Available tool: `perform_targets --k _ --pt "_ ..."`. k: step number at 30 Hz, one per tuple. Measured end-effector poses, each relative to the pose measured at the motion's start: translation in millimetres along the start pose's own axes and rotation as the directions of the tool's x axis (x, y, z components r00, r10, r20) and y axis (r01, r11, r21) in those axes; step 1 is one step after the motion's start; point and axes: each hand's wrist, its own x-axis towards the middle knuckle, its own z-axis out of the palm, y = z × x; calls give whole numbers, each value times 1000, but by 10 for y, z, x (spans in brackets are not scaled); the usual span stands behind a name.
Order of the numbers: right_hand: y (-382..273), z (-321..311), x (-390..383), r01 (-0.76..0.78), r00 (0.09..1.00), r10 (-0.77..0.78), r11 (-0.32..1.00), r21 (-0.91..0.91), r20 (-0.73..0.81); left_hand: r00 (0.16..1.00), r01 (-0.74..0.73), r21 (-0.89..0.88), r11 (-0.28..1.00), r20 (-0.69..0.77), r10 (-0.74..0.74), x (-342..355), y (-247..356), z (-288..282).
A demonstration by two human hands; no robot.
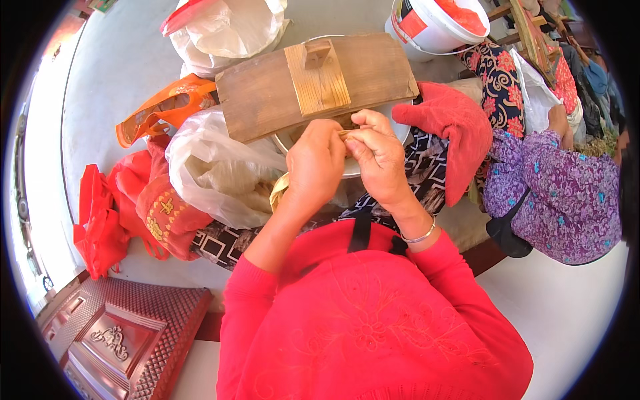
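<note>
Your left hand [313,162] and right hand [381,159] pinch a yellowish strip [343,133] between fingers [372,121], its long axis apparently running left-right.

That's one left hand [319,160] and one right hand [385,163], one bracelet [420,233], one wooden board [373,70], one orange bag [157,107], two white containers [433,30], and one co-worker [553,193]!

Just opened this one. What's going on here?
The person's left hand and right hand meet by the near edge of a wooden board, pinching a small yellowish piece, too small to identify. The board lies across a white container; a translucent plastic bag sits to its left.
</note>
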Motion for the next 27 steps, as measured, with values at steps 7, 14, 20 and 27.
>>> perform_targets --k 7,14,20,27 --pt "166 -30 158 57 995 -59 998 -17 -79 901 430 -574 697 233 -365 -435 -235 -26" --pt "159 -253 328 -219 958 181 962 160 223 999 -17 -29 999 33 18 -252 -215 -257" --pt "-102 -511 360 -229 796 311 949 -218 519 948 128 -108 986 307 -89 -78 -201 -385" --pt "27 -619 393 -194 853 220 976 -103 474 777 451 -352 820 606 -168 81 -271 -542"
